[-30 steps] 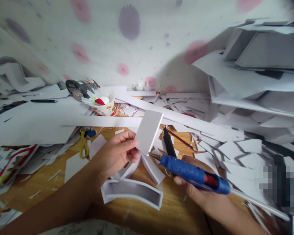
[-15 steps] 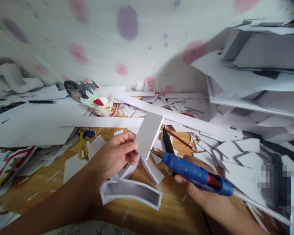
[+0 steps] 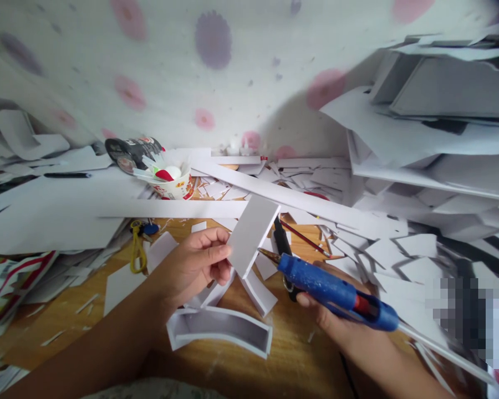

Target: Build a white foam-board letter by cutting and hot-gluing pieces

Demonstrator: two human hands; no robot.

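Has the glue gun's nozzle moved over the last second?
Yes: against the curved white box, the glue gun's nozzle has shifted right and slightly up in the view.

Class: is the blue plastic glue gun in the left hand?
No: the right hand grips the glue gun, while the left hand pinches a flat white rectangular board.

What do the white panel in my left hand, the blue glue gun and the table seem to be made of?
White panel: perhaps foam board, matte; stiff, flat, with visible edge thickness.
Glue gun: probably hard plastic, slightly scuffed, with pale specks on its blue body; its nozzle looks brassy, so likely metal.
Table: wood or wood-look laminate, faintly shiny, judging by its brown grain.
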